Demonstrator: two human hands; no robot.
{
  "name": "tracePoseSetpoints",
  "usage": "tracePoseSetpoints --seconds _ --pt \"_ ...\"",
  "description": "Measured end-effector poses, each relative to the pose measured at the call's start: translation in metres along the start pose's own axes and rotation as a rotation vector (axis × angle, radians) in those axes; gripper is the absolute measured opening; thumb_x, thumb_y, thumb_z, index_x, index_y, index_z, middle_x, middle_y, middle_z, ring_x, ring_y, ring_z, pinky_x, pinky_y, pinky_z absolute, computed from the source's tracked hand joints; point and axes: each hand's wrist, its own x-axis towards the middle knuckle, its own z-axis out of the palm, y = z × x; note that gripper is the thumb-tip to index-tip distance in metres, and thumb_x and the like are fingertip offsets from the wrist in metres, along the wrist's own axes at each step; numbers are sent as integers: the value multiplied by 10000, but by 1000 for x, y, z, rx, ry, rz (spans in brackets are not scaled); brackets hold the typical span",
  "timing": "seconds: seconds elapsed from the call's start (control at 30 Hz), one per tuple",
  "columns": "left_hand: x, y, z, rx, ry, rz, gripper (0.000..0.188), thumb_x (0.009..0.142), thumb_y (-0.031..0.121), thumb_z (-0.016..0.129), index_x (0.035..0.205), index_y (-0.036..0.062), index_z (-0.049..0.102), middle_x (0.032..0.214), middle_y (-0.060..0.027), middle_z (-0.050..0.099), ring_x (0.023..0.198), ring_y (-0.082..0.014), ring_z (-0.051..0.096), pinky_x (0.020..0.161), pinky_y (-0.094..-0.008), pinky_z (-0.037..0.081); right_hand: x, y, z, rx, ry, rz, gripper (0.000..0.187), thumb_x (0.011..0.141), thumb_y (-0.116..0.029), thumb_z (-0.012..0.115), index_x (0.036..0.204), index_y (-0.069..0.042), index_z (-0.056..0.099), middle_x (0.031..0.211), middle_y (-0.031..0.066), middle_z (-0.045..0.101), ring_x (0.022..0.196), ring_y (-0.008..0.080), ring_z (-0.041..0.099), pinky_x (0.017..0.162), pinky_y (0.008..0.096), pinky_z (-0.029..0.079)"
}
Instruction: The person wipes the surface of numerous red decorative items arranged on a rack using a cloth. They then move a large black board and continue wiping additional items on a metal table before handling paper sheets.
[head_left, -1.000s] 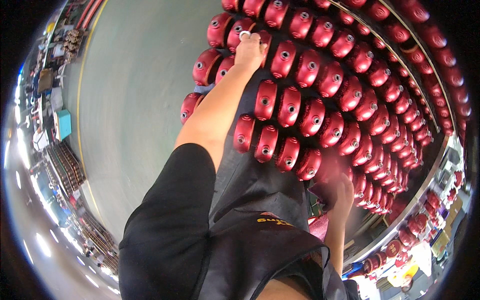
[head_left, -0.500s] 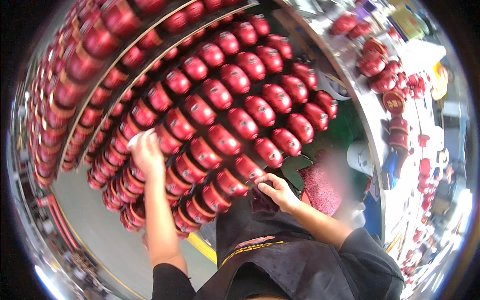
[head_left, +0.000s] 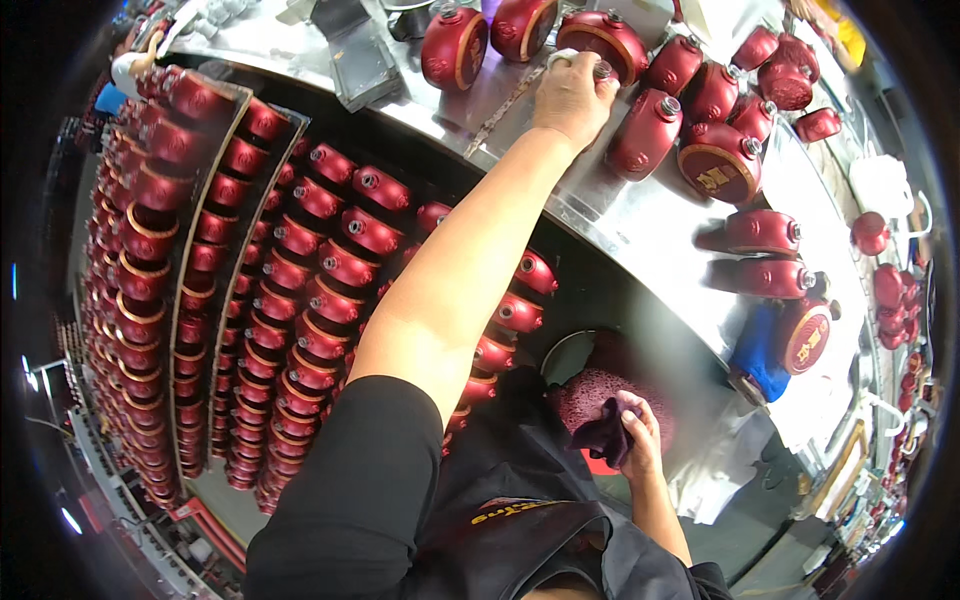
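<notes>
My left hand point(head_left: 572, 105) reaches up over the metal table, its fingers closed around the short neck of a red bottle point(head_left: 608, 36) with a flat round body. A small white piece, perhaps cloth, shows at its fingertips. Low in front of my apron, my right hand point(head_left: 643, 440) pinches a crumpled dark purple cloth point(head_left: 600, 437). More glossy red bottles stand or lie around the left hand, one upright bottle point(head_left: 645, 135) just to its right and another point(head_left: 455, 48) to its left.
Rows of red bottles point(head_left: 325, 295) fill a tiered rack at left, partly hidden by my left arm. A speckled maroon round seat point(head_left: 585, 395) is beside my right hand. A dark open box point(head_left: 355, 60) and a blue cloth point(head_left: 762, 355) lie along the table point(head_left: 590, 195).
My view has turned toward the table. My left hand has gone from the racked bottles to a bottle on the table. My right hand has drawn away from the rack, still with the purple cloth.
</notes>
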Motion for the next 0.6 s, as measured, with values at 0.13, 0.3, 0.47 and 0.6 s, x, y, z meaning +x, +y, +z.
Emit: tracePoseSetpoints --seconds 0.13,0.3,0.47,0.6 --pt "7 -15 11 -48 24 104 286 814 264 686 984 60 580 891 -203 649 859 -389 630 764 -465 508 5 -6 4 117 -92 26 369 857 -133 648 1174 -3 511 1170 211 613 1086 313 615 890 454 540" --pt "-5 -20 -20 -173 72 89 241 858 206 674 1002 33 587 954 -192 657 907 -384 625 793 -436 501 24 -27 32 252 -169 -131 240 875 -73 646 1084 -47 533 1195 212 610 1102 315 610 935 463 514" --pt "-72 -8 -110 -548 180 -234 234 954 144 596 1119 -20 569 1102 -83 619 961 -122 576 871 -271 466 54 -61 81 109 -236 -321 213 895 -37 619 1093 -61 544 1268 204 566 1183 332 556 1031 472 432" --pt "-138 19 -187 -708 302 -284 197 977 99 549 1146 -2 549 1207 -94 583 974 -75 532 900 -232 431 73 -46 146 0 -286 -491 158 879 28 582 1023 -30 615 1355 144 459 1260 283 484 1072 408 366"
